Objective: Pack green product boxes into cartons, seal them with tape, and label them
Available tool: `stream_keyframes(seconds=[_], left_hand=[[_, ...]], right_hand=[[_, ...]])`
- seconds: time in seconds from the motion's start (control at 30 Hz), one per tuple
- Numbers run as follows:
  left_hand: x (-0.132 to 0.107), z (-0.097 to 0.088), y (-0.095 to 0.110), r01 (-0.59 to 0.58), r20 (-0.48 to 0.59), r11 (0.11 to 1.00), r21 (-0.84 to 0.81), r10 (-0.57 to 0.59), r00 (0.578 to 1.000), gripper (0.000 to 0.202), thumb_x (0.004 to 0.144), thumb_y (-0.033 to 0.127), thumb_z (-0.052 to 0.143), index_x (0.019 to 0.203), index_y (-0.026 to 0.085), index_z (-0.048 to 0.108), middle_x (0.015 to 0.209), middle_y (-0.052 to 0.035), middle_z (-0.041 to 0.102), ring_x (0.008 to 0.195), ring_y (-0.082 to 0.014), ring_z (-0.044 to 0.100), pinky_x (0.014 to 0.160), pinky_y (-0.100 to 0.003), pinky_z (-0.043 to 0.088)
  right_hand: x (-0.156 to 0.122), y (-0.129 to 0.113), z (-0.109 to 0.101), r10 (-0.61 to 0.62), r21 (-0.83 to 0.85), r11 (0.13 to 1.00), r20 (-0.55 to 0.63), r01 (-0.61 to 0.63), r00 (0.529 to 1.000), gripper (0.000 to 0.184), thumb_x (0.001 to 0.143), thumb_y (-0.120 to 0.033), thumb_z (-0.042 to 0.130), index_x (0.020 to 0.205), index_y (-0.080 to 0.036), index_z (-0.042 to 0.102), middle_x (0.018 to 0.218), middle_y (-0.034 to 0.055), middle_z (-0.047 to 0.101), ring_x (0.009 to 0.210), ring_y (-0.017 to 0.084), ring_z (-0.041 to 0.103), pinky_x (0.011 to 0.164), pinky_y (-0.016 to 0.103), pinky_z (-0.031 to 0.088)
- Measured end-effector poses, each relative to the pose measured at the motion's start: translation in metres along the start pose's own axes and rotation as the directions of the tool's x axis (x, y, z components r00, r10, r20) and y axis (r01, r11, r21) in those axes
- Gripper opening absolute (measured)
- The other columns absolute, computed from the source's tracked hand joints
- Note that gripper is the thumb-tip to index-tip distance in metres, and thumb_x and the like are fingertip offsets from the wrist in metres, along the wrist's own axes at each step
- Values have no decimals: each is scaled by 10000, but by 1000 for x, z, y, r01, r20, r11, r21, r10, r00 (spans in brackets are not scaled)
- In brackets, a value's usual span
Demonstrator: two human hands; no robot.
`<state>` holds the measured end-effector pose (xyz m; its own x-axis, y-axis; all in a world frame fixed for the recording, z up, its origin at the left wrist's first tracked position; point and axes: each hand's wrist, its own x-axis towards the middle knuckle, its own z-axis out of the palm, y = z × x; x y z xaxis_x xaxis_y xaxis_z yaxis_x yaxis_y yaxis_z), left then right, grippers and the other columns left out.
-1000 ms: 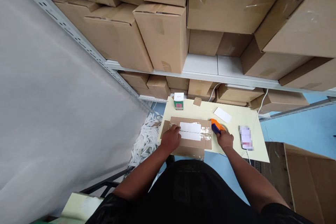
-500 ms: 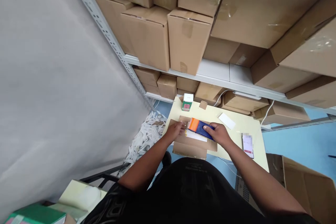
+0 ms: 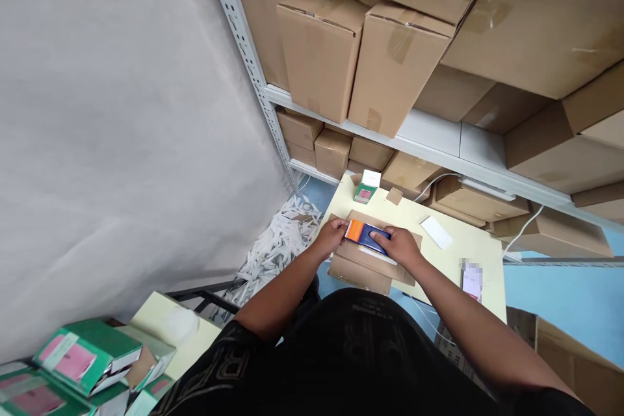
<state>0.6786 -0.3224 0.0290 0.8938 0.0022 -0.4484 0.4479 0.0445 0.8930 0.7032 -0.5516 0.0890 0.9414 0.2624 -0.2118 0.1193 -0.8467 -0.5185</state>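
A flat dark-blue packet with an orange end (image 3: 356,230) is held level over an open sheet of brown cardboard (image 3: 358,270). My right hand (image 3: 402,247) is closed round its blue end, the thumb lying on top. At the orange end, which has a pale jagged edge, my left hand (image 3: 332,237) pinches with fingers drawn together. Its fingertips are small in view. White paper (image 3: 377,252) shows partly from under the packet, on the cardboard.
On the cream table (image 3: 414,214) stand a green-and-white box (image 3: 367,186), a white card (image 3: 436,233) and a phone (image 3: 472,281). Shelves of cardboard boxes (image 3: 316,58) rise behind. Paper strips (image 3: 273,240) heap on the floor at left; green boxes (image 3: 88,354) sit lower left.
My left hand has closed from loosely spread fingers onto the orange end. The packet now lies flatter between both hands. The whole view has shifted and tilted.
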Motion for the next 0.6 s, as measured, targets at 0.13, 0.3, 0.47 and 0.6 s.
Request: stream_keyframes(seconds=[0.13, 0.3, 0.47, 0.6], left_hand=[[10, -6, -8, -73, -27, 985, 155, 79, 997, 231, 895, 389, 590, 823, 183, 668, 658, 16, 630, 574, -129, 536, 562, -239, 427], [29, -24, -19, -117, -72, 962, 245, 138, 988, 245, 911, 383, 542, 852, 185, 673, 657, 17, 626, 590, -137, 553, 606, -249, 445], [33, -31, -32, -127, -126, 931, 341, 179, 976, 221, 924, 356, 551, 837, 192, 670, 726, -9, 666, 704, -172, 606, 698, -276, 466], [24, -4, -50, -142, -86, 897, 418, 195, 977, 176, 924, 285, 577, 808, 197, 674, 746, -22, 688, 800, -198, 648, 794, -300, 491]], right_hand=[[0, -3, -4, 2, -78, 997, 29, 0, 1000, 597, 904, -753, 513, 611, -242, 613, 540, 18, 600, 533, 182, 546, 534, 294, 275], [-1, -4, -9, 24, -84, 996, 22, -22, 999, 587, 904, -747, 533, 613, -248, 638, 547, 38, 624, 538, 195, 565, 532, 303, 277], [-3, -1, -5, 51, -65, 997, 14, -50, 999, 570, 917, -732, 525, 659, -247, 678, 577, 44, 657, 558, 205, 594, 536, 303, 299], [-6, 5, -3, 77, -35, 997, 30, -76, 997, 571, 928, -717, 512, 645, -247, 667, 572, 36, 653, 573, 209, 609, 553, 301, 328]])
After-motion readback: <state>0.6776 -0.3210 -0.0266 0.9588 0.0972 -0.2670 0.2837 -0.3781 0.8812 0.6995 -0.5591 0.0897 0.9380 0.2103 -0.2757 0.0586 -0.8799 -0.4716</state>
